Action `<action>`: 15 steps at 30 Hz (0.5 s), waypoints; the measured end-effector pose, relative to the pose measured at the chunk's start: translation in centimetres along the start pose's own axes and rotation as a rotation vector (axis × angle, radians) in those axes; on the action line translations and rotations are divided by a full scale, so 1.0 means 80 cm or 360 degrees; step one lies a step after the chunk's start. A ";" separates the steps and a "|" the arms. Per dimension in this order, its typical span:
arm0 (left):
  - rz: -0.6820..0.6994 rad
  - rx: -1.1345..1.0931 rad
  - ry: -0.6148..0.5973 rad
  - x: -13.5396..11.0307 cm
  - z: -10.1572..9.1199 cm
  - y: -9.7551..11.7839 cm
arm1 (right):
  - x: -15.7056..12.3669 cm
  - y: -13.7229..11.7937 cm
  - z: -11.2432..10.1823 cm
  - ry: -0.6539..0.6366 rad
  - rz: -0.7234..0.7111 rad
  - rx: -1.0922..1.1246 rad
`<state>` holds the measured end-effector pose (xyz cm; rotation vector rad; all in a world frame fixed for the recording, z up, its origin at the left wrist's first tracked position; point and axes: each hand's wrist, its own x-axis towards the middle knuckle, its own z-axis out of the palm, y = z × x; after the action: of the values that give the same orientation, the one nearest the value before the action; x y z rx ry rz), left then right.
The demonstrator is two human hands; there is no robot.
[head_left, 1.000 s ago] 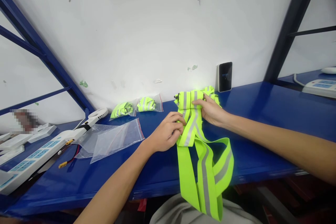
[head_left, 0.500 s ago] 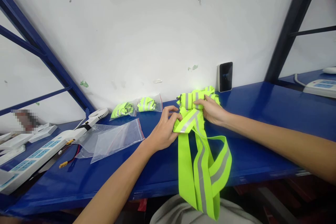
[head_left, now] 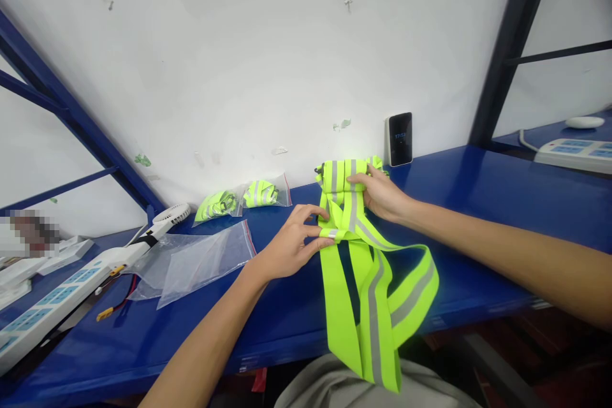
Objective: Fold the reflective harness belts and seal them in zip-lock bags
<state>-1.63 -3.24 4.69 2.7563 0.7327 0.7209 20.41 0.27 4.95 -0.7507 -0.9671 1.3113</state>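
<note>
I am rolling up the neon-yellow reflective vest [head_left: 368,306] near the back edge of the blue shelf [head_left: 478,204]. My right hand [head_left: 382,194] is curling over its rolled end [head_left: 342,175], fingers closed on it. My left hand [head_left: 291,245] is pinching the flat straps just below. As I judge it, another turn calls for squared straps and a tight roll. Grey-striped loops are hanging over the front edge.

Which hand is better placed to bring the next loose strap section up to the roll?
Probably left: the left hand pinches the loose straps just below the roll, which the right hand holds.
</note>
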 end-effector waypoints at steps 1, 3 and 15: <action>-0.0041 -0.0008 0.0009 0.000 -0.001 0.000 | 0.000 -0.001 0.000 -0.0021 -0.0018 0.0004; -0.0104 -0.0009 0.0072 0.000 -0.003 0.000 | 0.000 -0.002 0.000 -0.0066 -0.0044 0.0010; -0.0153 -0.0059 0.0079 -0.002 0.001 -0.012 | 0.001 0.005 -0.002 -0.0035 -0.0043 0.0017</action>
<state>-2.13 -2.49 4.24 2.6583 0.8473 0.7771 20.42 0.39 4.55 -0.7142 -0.9839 1.3022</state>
